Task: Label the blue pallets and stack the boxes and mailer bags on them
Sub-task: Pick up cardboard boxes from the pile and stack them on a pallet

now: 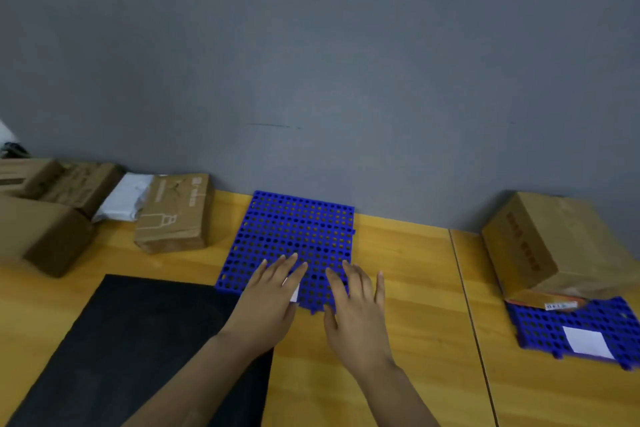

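Left hand (273,295) flat, fingers spread, pressing a white label (295,292) onto the central blue pallet (294,236) at the bench's far edge; right hand (356,302) open, steadying it. Risk: the perforated surface offers poor adhesion.

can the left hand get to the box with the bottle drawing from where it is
Probably yes. The left hand lies flat on the centre pallet, and only bare tabletop separates it from the box with the bottle drawing further left.
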